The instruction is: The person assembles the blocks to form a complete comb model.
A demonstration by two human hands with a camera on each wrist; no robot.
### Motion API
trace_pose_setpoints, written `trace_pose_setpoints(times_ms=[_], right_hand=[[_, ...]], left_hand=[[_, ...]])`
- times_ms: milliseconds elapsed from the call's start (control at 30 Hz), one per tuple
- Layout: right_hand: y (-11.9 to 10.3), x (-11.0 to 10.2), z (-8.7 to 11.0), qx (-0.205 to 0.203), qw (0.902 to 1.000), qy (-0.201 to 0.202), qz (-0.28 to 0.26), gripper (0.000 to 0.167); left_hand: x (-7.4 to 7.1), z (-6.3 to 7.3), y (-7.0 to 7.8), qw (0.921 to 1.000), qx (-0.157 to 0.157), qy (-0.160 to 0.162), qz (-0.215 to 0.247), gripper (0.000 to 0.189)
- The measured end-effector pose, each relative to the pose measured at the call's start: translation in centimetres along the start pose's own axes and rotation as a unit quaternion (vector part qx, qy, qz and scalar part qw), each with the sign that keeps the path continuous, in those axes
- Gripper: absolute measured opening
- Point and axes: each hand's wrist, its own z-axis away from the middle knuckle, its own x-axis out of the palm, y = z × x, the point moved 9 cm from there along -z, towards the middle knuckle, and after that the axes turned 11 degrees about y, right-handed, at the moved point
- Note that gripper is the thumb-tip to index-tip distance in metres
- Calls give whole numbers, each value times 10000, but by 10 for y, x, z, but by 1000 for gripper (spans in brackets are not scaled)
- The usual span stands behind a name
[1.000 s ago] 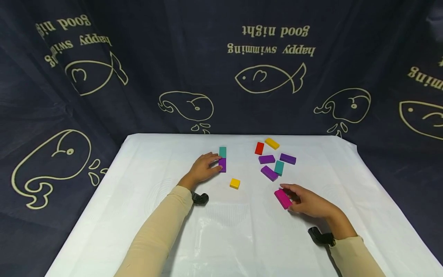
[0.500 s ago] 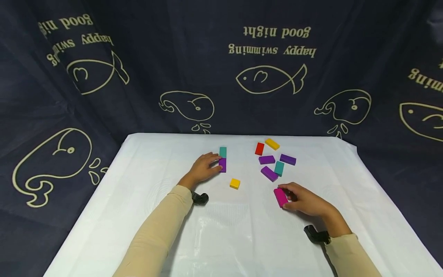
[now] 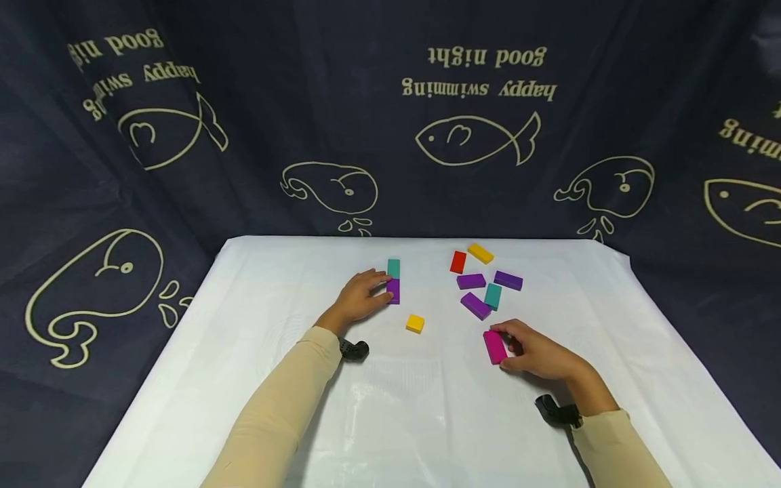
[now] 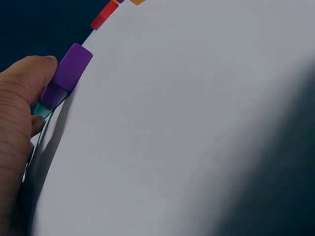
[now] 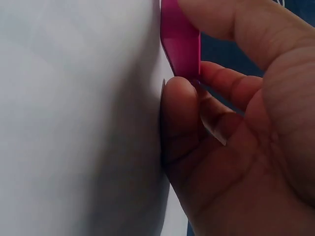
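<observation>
Right hand (image 3: 537, 350) pinches a magenta rectangular block (image 3: 495, 348), near right; left hand (image 3: 360, 295) grips a purple rectangular block (image 3: 393, 293), near end of a teal rectangular block (image 3: 393, 268). Apparent step: block positioning; next move likely calls for steady pinching.

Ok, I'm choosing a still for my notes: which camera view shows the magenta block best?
The head view: the magenta block in the right grip shows nearly whole, top face plain. The right wrist view gives only part, close but cut off at the picture's top edge; the left wrist view lacks it.
</observation>
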Motion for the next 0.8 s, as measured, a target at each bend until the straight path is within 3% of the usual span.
trace_pose_setpoints(times_ms=[300,800], right_hand=[[1,0,1,-116,9999,59,-21,64],[2,-1,2,61,9999,78,-118,62]], left_hand=[[-1,1,2,10000,-46,-41,50,52],[0,0,3,9999,-59,-98,-19,51]])
